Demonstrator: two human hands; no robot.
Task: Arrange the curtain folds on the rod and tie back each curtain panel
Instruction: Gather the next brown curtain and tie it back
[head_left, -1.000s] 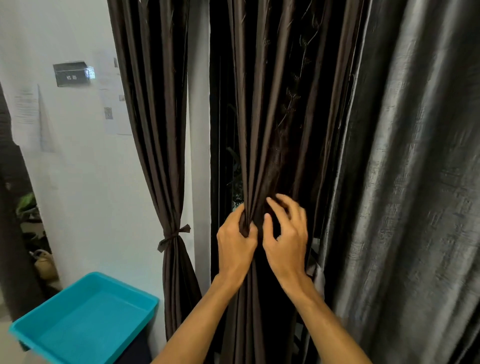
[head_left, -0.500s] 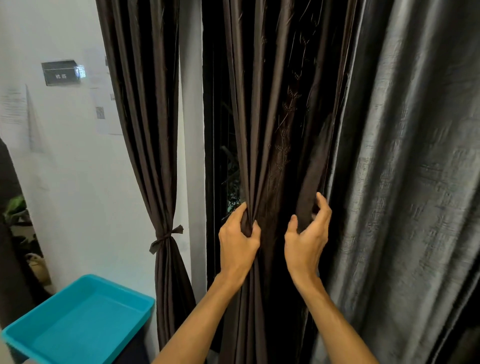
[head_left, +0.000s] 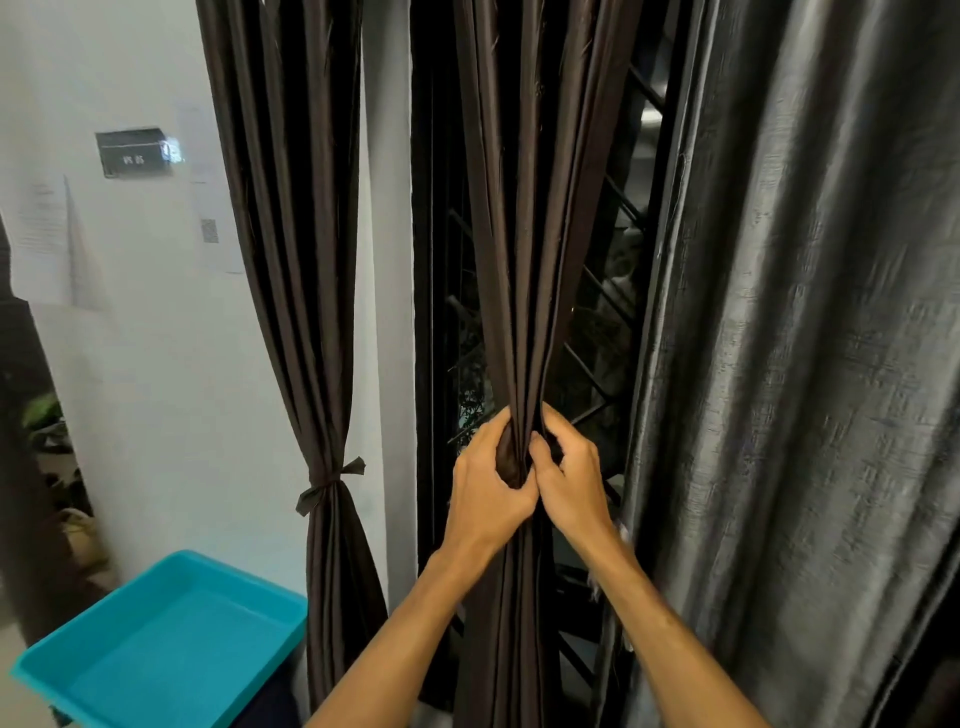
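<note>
A dark brown curtain panel (head_left: 519, 208) hangs in the middle, gathered into a narrow bunch at waist height. My left hand (head_left: 488, 483) grips the bunch from the left and my right hand (head_left: 569, 478) grips it from the right, fingers curled around the fabric, the two hands touching. To the left hangs a second brown curtain panel (head_left: 291, 208), cinched by a knotted brown tie-back (head_left: 330, 486). No tie is visible on the middle panel. The rod is out of view above.
A grey textured curtain (head_left: 805, 364) fills the right side. Behind the middle panel is a dark window with a metal grille (head_left: 608, 338). A turquoise plastic tub (head_left: 166, 644) sits low at the left, by a white wall with papers and a small sign (head_left: 135, 153).
My right hand swept the panel's right-hand folds leftward and closed on the bunch beside my left hand. The window grille now shows on the right.
</note>
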